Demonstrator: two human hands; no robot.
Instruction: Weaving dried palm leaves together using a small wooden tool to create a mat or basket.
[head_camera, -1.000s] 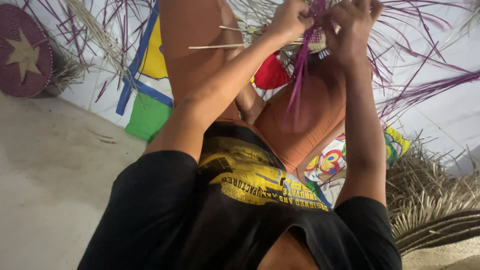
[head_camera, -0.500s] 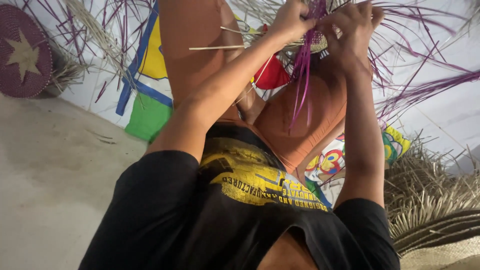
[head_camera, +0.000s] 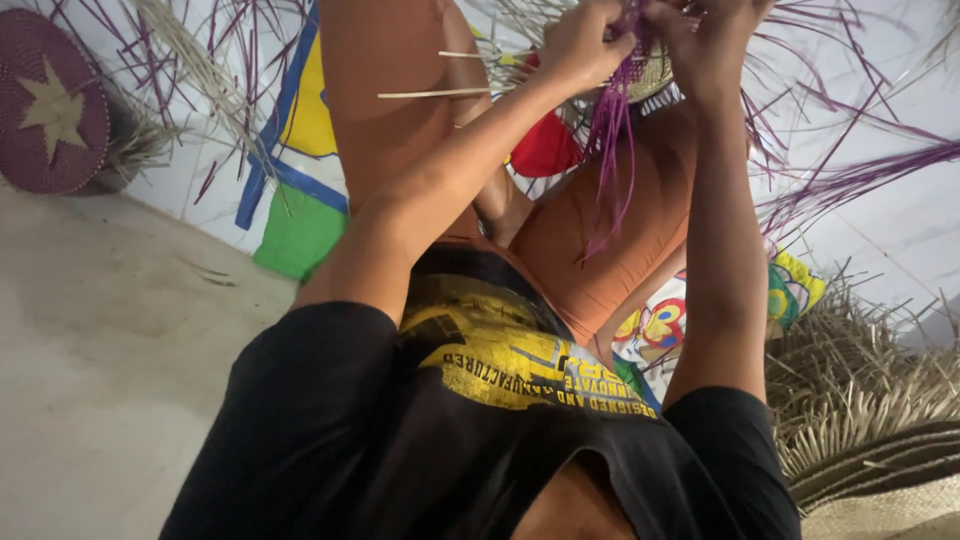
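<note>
Both hands are up at the top of the view, working close together over the lap. The left hand is curled into a tight grip on a bundle of purple strands, knuckles bunched, fingers folded over the material. The right hand sits just beside it, almost touching, fingers also closed down on the same purple strands; its fingertips run off the top edge, so the exact pinch is hard to make out. The purple strands hang down from between the two hands and trail across the orange shorts. Right behind the hands sits a piece of pale woven straw work, partly hidden by them, with loose purple and straw ends fanning out on all sides. Two thin pale sticks lie across the raised knee on the left. The person wears a black shirt with a yellow print, and sits on a bright multicoloured cloth spread on the floor. Far left, a round purple woven mat with a pale star leans at the wall. Down at the right lies a heap of dry straw leaves.
</note>
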